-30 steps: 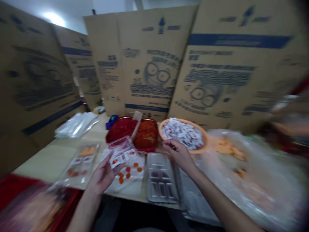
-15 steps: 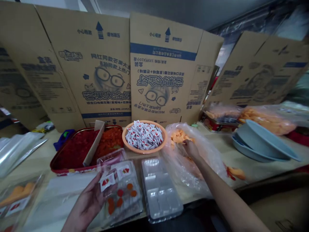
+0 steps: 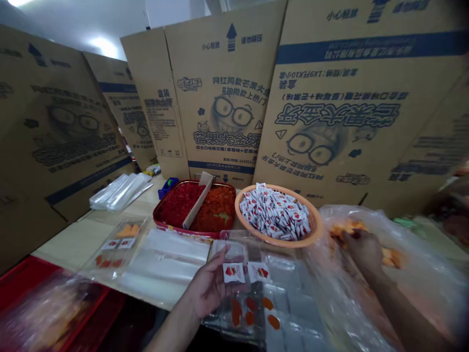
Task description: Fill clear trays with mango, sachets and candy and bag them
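Note:
My left hand (image 3: 209,284) is at the left side of a clear compartment tray (image 3: 252,293), fingers around its edge beside two white sachets (image 3: 233,273) with red prints. Several orange and red pieces (image 3: 250,312) lie in its lower compartments. My right hand (image 3: 361,247) reaches into an open plastic bag (image 3: 414,278) at the right, its fingertips closed among light orange pieces (image 3: 390,256); what they pinch is hard to make out. Between the hands, further back, stands an orange basket (image 3: 315,226) full of sachets.
A red tin (image 3: 157,220) holds red and orange pieces, split by a cardboard strip (image 3: 198,200). Plastic sleeves (image 3: 168,259), a packed tray (image 3: 119,244) and a red crate (image 3: 32,266) are at left. Cardboard boxes (image 3: 220,58) stand behind.
The view has swung left and closer, so the tin, basket and bag appear further right. My left hand stays at the tray, and my right hand is still in the bag.

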### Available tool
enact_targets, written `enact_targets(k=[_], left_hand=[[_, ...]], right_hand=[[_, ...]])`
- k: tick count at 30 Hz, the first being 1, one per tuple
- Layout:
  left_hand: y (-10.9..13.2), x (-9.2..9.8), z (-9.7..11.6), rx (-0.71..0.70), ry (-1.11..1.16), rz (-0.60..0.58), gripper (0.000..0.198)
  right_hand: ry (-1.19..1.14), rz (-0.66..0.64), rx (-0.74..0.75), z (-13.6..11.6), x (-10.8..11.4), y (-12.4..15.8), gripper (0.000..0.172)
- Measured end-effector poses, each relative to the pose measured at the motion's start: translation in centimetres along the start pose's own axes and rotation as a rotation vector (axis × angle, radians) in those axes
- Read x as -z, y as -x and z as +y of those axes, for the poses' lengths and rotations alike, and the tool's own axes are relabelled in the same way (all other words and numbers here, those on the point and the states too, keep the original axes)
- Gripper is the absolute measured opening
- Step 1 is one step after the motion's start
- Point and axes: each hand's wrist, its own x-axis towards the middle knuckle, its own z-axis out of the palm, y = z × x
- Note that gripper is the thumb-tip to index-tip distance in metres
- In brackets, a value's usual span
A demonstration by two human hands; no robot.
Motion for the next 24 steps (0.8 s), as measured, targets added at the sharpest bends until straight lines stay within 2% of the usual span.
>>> enact_targets(k=[2,4,6,8,10,11,13,16,20,24], left_hand=[[-0.3,-0.2,-0.2,0.024,-0.019,-0.026,0.054],[-0.5,-0.5,-0.5,0.052,-0.042,-0.048,0.054],[-0.7,-0.9,-0.8,0.082,-0.062,-0.071,0.055],[-0.8,-1.3,-1.1,0.104,-0.081,-0.102,0.055],[-0.8,-1.6,-1.4,0.116,-0.102,-0.141,0.053],[-0.7,-1.7,-1.5,0.120,-0.112,-0.157,0.052],[-0.5,-1.9,-1.8,0.127,-0.134,-0.180,0.050],[-0.3,-2.1,-2.0,0.126,-0.156,-0.194,0.047],[-0.3,-2.1,-2.2,0.121,-0.137,-0.182,0.049],[-0.7,-1.7,-2.4,0.142,-0.108,-0.152,0.053]], right_hand=[[-0.304,0.068,-0.049,-1.7,1.5,1.1,0.024],[-0.658,0.010,-0.036,-4.6,3.2,2.8,0.032],[-0.865,-0.278,0.095,-8.1,4.5,5.1,0.038],[-0.896,-0.609,0.219,-11.5,5.5,7.3,0.036],[-0.867,-0.878,0.332,-14.3,5.8,9.0,0.034],[-0.829,-0.968,0.394,-15.3,5.7,9.5,0.030],[-0.722,-1.064,0.529,-16.4,5.0,9.8,0.021],[-0.557,-1.074,0.695,-16.6,3.3,9.5,0.015],[-0.528,-0.923,0.896,-16.0,1.9,10.0,0.021],[-0.554,-0.822,0.956,-15.4,2.2,11.3,0.026]])
